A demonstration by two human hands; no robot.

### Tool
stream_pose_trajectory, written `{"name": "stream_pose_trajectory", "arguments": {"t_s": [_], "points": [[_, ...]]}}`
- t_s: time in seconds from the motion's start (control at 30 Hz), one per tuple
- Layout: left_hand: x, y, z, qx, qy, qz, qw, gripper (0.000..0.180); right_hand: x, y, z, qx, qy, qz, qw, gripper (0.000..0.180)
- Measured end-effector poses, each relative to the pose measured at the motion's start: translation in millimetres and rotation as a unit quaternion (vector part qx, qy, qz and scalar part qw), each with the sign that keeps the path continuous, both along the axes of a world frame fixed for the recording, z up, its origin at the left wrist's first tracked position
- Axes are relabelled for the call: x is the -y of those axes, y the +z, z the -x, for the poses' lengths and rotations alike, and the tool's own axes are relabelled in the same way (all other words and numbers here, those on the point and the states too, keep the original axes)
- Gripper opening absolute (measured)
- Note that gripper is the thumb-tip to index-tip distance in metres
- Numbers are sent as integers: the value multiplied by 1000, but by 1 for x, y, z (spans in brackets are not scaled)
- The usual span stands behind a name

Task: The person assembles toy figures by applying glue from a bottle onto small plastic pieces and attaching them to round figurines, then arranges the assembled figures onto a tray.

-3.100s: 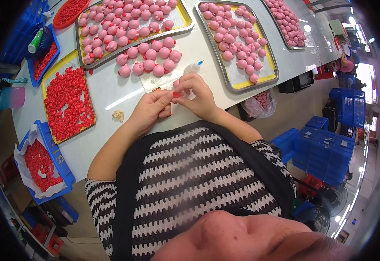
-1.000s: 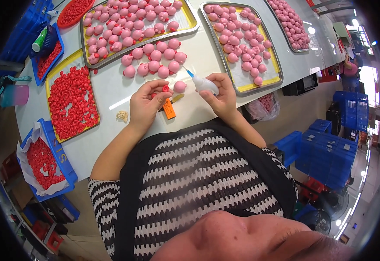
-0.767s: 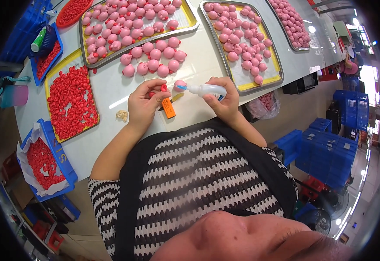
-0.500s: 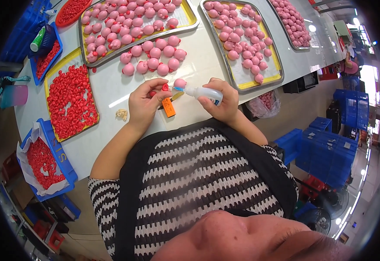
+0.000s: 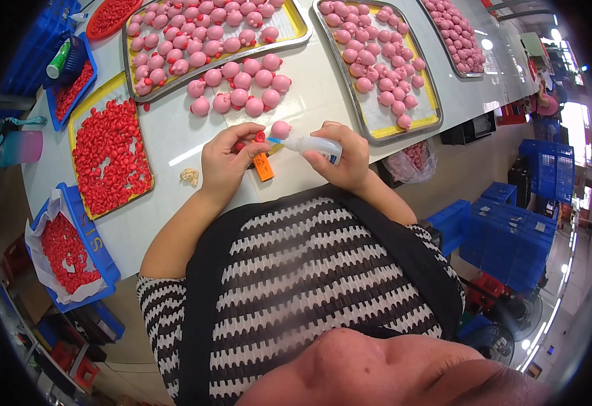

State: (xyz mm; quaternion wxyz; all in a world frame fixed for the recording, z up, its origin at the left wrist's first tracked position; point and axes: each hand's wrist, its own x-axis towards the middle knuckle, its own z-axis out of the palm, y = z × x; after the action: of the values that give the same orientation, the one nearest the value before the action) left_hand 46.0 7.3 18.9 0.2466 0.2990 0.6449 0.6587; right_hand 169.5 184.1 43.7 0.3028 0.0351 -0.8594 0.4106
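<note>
My left hand (image 5: 226, 159) pinches a small red piece (image 5: 260, 137) between thumb and forefinger; more red shows behind the fingers. My right hand (image 5: 346, 157) is wrapped round a translucent squeeze bottle (image 5: 319, 147), tipped on its side, its blue nozzle (image 5: 275, 141) right at the red piece. Just beyond the nozzle a single pink ball (image 5: 280, 129) sits on the table. An orange block-shaped object (image 5: 262, 167) lies below the fingers, partly under a yellowish tool that the hands mostly hide. Farther off stands a cluster of pink balls with red parts (image 5: 240, 81).
Metal trays of pink balls (image 5: 307, 30) (image 5: 404, 137) stand at the back and right. Left are a yellow tray of red pieces (image 5: 148, 189) and a blue bin (image 5: 99, 237) with more. A crumpled beige scrap (image 5: 189, 177) lies beside my left forearm.
My right hand has brought the bottle slightly left, so its nozzle is now at the red piece. My left hand keeps its pinch with barely any movement.
</note>
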Motion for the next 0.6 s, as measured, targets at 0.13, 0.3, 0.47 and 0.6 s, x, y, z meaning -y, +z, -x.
{"name": "stream_pose_trajectory", "arguments": {"t_s": [0.13, 0.3, 0.47, 0.6], "points": [[0, -2, 0, -57, 18, 4, 998, 21, 1, 4, -1, 16, 9, 12, 1000, 25], [-1, 1, 1, -145, 28, 20, 989, 22, 2, 4, -4, 49, -14, 51, 997, 27], [-2, 1, 1, -192, 33, 14, 981, 23, 2, 4, -1, 8, -34, 7, 999, 26], [-2, 2, 2, -220, 39, 21, 975, 24, 2, 3, -1, -2, -37, -3, 999, 26]]}}
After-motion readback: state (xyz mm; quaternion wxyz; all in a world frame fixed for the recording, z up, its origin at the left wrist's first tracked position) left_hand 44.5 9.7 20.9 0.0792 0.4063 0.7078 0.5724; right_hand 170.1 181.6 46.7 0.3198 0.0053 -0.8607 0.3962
